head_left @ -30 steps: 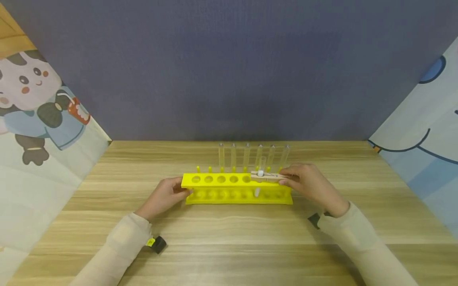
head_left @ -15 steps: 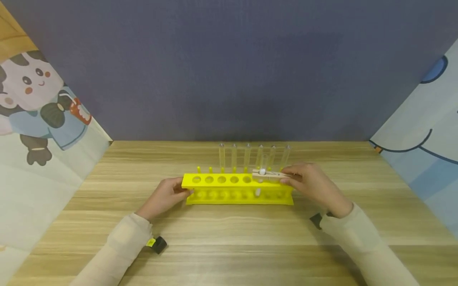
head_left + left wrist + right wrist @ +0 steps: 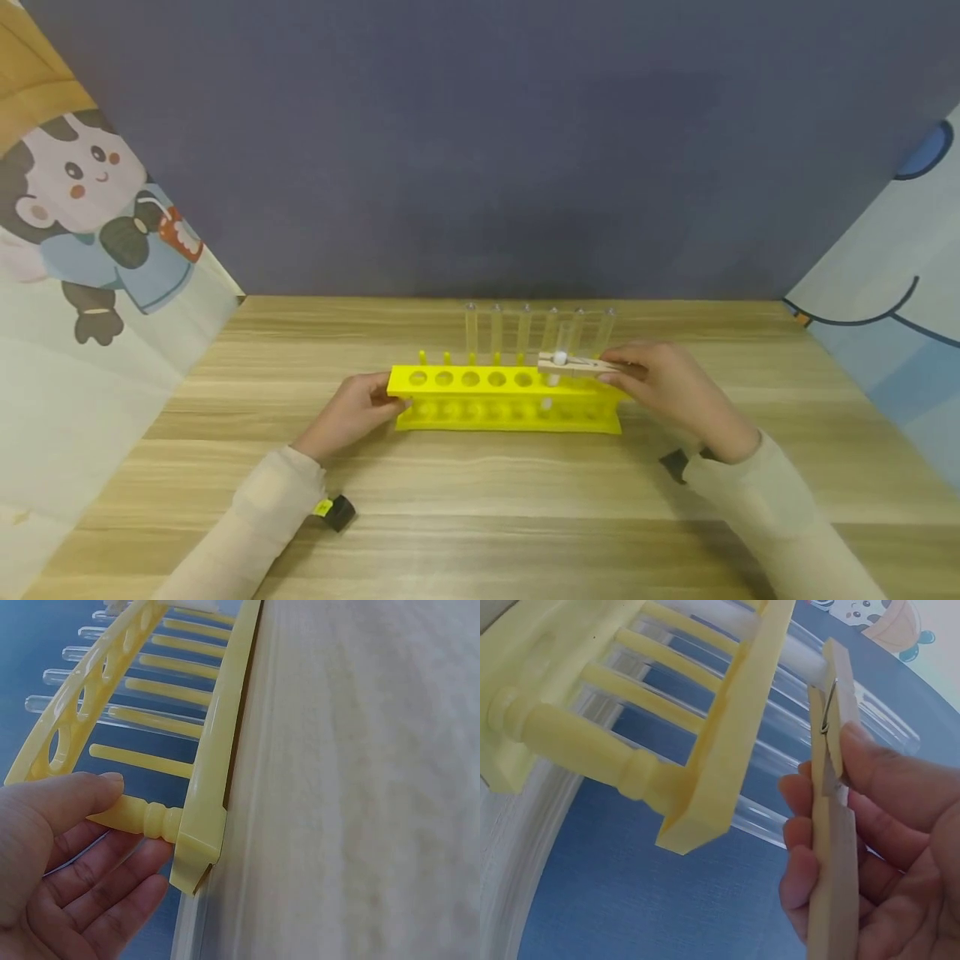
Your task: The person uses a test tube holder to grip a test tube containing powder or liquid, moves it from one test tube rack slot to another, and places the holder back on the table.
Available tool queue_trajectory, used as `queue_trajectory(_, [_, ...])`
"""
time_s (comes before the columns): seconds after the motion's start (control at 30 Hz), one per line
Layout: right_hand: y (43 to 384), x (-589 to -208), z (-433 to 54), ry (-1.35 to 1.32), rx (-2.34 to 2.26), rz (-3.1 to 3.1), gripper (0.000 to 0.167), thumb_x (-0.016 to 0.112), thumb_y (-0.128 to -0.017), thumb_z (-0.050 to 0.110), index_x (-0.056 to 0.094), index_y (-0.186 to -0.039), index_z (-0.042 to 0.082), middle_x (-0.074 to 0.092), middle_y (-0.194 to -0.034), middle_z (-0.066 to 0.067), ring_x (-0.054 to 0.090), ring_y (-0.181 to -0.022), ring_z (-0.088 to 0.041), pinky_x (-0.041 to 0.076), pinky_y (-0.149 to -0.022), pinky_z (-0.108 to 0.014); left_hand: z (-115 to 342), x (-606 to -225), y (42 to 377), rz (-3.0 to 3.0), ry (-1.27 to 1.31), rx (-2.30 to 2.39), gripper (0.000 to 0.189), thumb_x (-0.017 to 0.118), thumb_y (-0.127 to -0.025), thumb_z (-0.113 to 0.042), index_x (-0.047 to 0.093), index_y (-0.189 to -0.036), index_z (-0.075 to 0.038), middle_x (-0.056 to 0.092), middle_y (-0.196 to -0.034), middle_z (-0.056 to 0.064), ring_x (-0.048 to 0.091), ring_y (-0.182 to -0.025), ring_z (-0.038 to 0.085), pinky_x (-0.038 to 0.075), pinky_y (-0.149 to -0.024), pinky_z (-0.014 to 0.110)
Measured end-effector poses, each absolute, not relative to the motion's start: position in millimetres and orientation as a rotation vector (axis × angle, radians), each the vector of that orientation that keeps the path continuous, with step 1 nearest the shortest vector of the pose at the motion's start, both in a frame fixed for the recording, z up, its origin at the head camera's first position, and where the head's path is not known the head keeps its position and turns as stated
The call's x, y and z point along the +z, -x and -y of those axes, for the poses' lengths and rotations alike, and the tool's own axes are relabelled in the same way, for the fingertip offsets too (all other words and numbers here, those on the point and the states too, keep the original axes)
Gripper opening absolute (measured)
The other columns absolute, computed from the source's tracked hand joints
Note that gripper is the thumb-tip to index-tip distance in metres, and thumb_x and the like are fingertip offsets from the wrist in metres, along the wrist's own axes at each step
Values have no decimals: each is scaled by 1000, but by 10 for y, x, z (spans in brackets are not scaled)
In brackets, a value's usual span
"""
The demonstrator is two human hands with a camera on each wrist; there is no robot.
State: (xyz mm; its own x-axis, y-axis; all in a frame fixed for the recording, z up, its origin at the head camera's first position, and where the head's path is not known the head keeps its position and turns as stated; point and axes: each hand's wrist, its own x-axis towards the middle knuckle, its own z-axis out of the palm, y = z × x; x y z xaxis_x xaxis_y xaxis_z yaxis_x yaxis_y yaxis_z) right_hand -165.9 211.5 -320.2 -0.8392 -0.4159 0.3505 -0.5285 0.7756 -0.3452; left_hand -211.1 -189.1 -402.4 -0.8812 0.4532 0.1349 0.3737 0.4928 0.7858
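Note:
A yellow test tube rack [image 3: 457, 381] stands on the table. My left hand [image 3: 348, 414] holds its left end; in the left wrist view the thumb lies on the end post [image 3: 135, 815] and the fingers are behind it. My right hand [image 3: 660, 387] grips a wooden test tube clamp [image 3: 585, 367] by its handle, with the thumb near the metal spring in the right wrist view. The clamp's jaws are around a clear test tube [image 3: 565, 336] with something white in it. That tube passes down through a hole right of the rack's middle, and white shows below the top plate.
Several clear, upside-down test tubes [image 3: 497, 329] stand on the pegs along the rack's back. Two bare pegs [image 3: 422, 358] show at the left. A dark wall [image 3: 495, 167] rises behind the wooden table [image 3: 480, 508], with cartoon-printed panels on both sides.
The clamp and its test tube have risen slightly, and less white shows below the rack's top plate. My left hand stays on the rack. The whole view has shifted a little.

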Motion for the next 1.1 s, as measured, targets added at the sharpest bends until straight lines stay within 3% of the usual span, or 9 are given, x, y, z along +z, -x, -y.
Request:
queue_trajectory(0.5, [1650,-3058,-2142,-757,619,2653,23,72,-81,7,70,-102,-2,70,-91,-13,65,-69,-16,54,-59,-27,1862,-4012,2104,-2626,-718,1351,31,67,-87,-10,64,-117,-5,67,-113,9,64,-100,20,54,-84,29])
queue_trajectory(1.1, [1626,-2829,-2138,-738,580,2586,20,73,-82,9,71,-98,-2,70,-87,-12,66,-68,-17,55,-58,-28,1864,-4031,2116,-2626,-707,1370,30,68,-87,-13,65,-117,-7,67,-113,8,64,-100,19,54,-84,31])
